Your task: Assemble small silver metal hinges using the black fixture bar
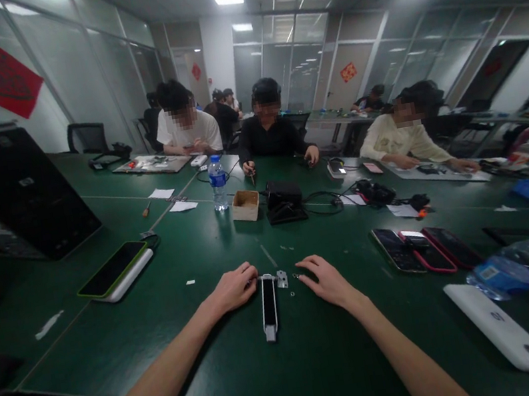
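Note:
On the green table before me lies a narrow device with a black face, a pale frame and a grey block at its near end. My left hand rests beside its far end, fingers curled together; what they hold, if anything, is hidden. A small silver metal bracket with holes lies just right of that end. My right hand is on the table further right, its thumb and forefinger apart. Near its thumb tip is a tiny dark part. A small ring-like piece lies below the bracket.
Ahead stand a small open box, a water bottle and a black case. Phones, a lying bottle and a white power bank are at right. Left are another phone and a computer tower. People work opposite.

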